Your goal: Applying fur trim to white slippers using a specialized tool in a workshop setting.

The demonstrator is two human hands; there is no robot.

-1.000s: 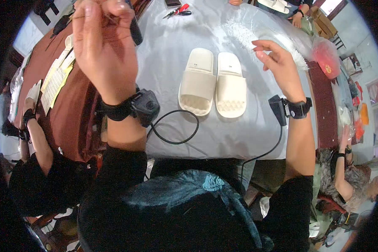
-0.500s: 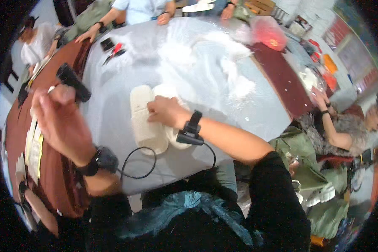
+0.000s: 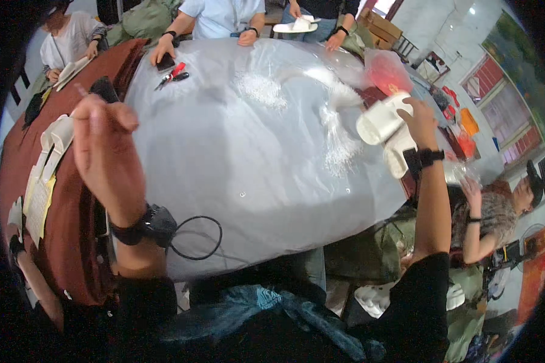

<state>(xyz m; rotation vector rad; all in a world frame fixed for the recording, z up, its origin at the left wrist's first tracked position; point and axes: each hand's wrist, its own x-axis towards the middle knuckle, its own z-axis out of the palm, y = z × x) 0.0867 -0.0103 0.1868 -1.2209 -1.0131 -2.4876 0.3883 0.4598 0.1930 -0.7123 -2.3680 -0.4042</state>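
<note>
My right hand (image 3: 419, 124), at the right side of the table, is closed on a pair of cream-white slippers (image 3: 374, 126) held together above the brown cloth. The left hand (image 3: 106, 142) is raised over the left side with its fingers curled in. A black object (image 3: 105, 89) shows just behind those fingers, and a thin pale tip sticks up beside them. What the left hand holds is mostly hidden and blurred. Another pair of white slippers (image 3: 57, 139) lies on the brown cloth left of that hand.
Loose white plastic strands (image 3: 339, 142) lie on the grey plastic-covered table (image 3: 212, 163). Red-handled pliers (image 3: 177, 71) rest near a co-worker's hand (image 3: 162, 49). A red plastic bag (image 3: 389, 72) stands at the far right. Other people sit around the table.
My right hand has lifted the slippers from the middle of the table and carried them to the right. The left hand stays raised on the left. The whole view has shifted slightly.
</note>
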